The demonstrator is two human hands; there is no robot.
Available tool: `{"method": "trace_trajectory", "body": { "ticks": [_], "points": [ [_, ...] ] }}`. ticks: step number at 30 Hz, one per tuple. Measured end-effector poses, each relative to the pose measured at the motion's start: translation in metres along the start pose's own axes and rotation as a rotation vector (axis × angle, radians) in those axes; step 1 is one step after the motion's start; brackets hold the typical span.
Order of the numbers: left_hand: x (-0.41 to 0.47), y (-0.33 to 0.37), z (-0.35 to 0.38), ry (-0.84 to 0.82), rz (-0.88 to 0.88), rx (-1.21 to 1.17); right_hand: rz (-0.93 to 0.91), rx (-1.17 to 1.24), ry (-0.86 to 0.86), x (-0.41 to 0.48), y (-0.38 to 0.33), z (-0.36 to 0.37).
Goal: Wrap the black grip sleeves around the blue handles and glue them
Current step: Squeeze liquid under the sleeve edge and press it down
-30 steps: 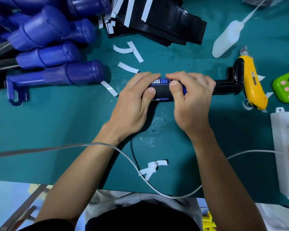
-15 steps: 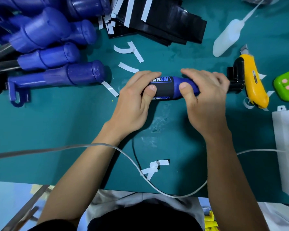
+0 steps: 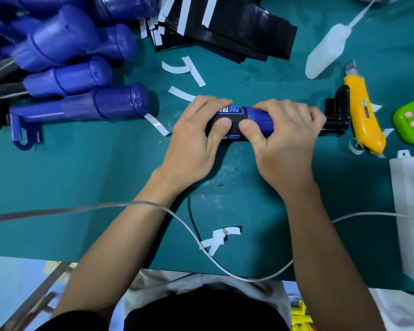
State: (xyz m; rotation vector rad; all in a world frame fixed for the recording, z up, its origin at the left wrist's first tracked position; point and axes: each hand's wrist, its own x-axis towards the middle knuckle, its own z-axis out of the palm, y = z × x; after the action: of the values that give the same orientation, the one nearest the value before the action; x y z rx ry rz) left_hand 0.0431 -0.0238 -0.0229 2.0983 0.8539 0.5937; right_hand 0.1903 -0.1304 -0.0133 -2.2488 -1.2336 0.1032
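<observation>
The black grip sleeve sits around the blue handle, which lies at the middle of the desk. The left hand grips the sleeve, and the right hand grips the handle. Spare sleeves lie at the far edge.

The piled blue handles look like smooth moulded plastic, faintly shiny; the stacked black grip sleeves gleam like glossy film; the green table mat is matt; the yellow knife is glossy plastic.

wkshop bench — green mat, blue handles pile, utility knife
</observation>
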Motion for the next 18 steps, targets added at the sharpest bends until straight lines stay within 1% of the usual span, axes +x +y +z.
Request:
{"method": "trace_trajectory", "body": {
  "ticks": [6,13,16,18],
  "points": [
    [-0.002,-0.007,-0.008,-0.031,0.047,-0.001,0.002,0.099,-0.046,0.001,0.006,-0.006],
    [-0.004,-0.005,-0.002,0.027,0.032,0.014,0.036,-0.037,0.001,0.002,-0.003,0.001],
    [-0.002,0.000,0.004,0.056,-0.004,0.073,0.014,0.006,-0.021,0.001,-0.001,-0.001],
    [-0.001,0.001,0.006,0.049,-0.002,0.055,-0.005,0.041,-0.034,0.001,0.002,-0.003]
  ]
}}
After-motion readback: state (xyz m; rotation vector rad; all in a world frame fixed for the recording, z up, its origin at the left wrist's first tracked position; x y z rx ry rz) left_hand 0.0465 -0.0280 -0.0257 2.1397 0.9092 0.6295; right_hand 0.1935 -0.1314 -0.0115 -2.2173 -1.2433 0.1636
